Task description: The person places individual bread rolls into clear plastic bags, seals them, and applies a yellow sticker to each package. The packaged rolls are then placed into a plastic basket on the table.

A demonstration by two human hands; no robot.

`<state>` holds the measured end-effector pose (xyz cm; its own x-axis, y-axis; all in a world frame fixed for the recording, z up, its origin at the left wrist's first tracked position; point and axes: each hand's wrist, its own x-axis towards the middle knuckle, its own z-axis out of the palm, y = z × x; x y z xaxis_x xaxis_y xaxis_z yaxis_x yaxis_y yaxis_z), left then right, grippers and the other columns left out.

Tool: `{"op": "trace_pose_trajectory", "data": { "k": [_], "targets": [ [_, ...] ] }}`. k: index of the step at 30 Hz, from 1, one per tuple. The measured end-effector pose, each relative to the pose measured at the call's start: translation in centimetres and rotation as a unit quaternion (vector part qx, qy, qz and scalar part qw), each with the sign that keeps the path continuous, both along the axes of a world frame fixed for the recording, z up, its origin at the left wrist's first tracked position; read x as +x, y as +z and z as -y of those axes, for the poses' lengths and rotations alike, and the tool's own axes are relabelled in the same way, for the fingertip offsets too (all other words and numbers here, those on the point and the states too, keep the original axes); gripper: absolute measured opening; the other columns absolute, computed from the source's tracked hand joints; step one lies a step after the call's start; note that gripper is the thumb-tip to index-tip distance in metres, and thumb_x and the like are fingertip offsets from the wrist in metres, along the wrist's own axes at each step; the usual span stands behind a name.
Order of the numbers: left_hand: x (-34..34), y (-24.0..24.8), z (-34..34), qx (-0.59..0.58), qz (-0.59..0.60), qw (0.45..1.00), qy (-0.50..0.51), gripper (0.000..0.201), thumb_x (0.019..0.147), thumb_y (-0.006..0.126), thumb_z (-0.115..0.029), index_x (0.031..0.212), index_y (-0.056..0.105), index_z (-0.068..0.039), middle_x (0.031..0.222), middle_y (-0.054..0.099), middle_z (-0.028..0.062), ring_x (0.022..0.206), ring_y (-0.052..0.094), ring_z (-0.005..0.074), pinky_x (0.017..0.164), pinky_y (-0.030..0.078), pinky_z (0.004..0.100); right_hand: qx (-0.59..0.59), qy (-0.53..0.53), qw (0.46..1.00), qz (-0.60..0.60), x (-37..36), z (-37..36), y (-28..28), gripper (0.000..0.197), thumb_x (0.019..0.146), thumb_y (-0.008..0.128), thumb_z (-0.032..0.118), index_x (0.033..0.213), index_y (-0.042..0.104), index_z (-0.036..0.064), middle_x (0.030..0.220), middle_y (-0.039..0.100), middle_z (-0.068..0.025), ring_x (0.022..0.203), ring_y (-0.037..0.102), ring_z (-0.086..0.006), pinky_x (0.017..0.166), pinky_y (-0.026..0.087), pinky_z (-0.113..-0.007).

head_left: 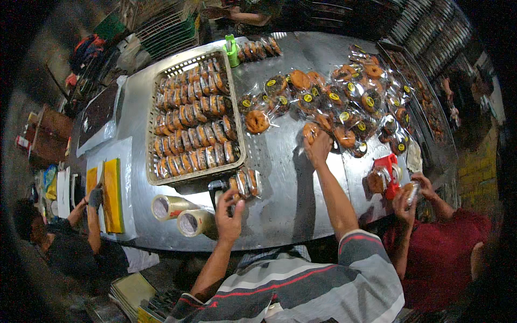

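Observation:
My right hand (319, 148) reaches to the near side of the pile and grips a wrapped doughnut (310, 131). Around it lie many doughnuts in clear bags (344, 116), some with round yellow stickers. My left hand (229, 216) is by a short row of wrapped doughnuts (246, 184) standing on edge; its fingers are apart, with a fingertip against the row's left end. Beside that hand stands a black tape dispenser (216, 189), partly hidden. Just behind is a beige plastic crate (241, 129) with several rows of wrapped doughnuts.
Two tape rolls (195, 222) lie near the front edge of the metal table (280, 215). A green tape dispenser (231, 51) stands at the back. On the right, a co-worker handles a package beside a red dispenser (389, 175); on the left, another touches a yellow slab (112, 194).

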<state>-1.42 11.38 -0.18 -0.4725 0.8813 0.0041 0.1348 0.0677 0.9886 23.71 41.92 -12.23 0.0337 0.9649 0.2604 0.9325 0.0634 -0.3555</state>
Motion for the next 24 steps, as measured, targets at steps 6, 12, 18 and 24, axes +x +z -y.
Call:
{"op": "trace_pose_trajectory", "data": {
  "k": [6,12,18,24],
  "targets": [
    [2.0,-1.0,-2.3,-0.204,0.558,0.784,-0.181,0.047,0.103,0.058,-0.033,0.138,0.052,-0.002,0.127,0.065,0.0136,0.115,0.065,0.0258,0.095,0.054,0.0416,-0.213,0.174,0.705,-0.653,-2.7,16.4,5.6,0.084,0.089,0.076,0.032,0.153,0.029,0.0035,0.129,0.056,-0.0134,0.119,0.054,-0.0231,0.102,0.045,-0.038],
    [1.5,-1.1,-0.9,-0.094,0.427,0.885,-0.158,0.035,0.094,0.074,-0.017,0.122,0.06,-0.003,0.112,0.069,0.0054,0.102,0.067,0.0151,0.088,0.058,0.0327,-0.272,0.269,0.624,-0.682,-3.5,23.9,9.8,0.1,0.082,0.077,0.054,0.157,0.029,0.0069,0.142,0.051,-0.0158,0.125,0.052,-0.0228,0.102,0.045,-0.036],
    [-2.1,1.1,4.2,-0.111,0.236,0.929,-0.263,0.044,0.095,0.073,-0.021,0.132,0.054,-0.006,0.11,0.068,0.0043,0.104,0.062,0.0106,0.092,0.052,0.0276,-0.153,0.325,0.855,-0.373,-9.5,26.3,14.5,0.017,0.092,0.076,0.016,0.085,0.07,0.0019,0.07,0.061,0.0011,0.063,0.053,-0.0074,0.057,0.043,-0.025],
    [-7.1,0.3,9.2,-0.126,0.394,0.862,-0.295,0.038,0.099,0.069,-0.024,0.126,0.062,0.002,0.113,0.068,0.0047,0.105,0.063,0.011,0.093,0.051,0.0265,-0.324,0.28,0.762,-0.486,-13.6,30.5,15.5,0.019,0.097,0.071,0.018,0.087,0.069,0.0013,0.074,0.061,0.002,0.067,0.053,-0.0072,0.062,0.043,-0.025]
  ]
}}
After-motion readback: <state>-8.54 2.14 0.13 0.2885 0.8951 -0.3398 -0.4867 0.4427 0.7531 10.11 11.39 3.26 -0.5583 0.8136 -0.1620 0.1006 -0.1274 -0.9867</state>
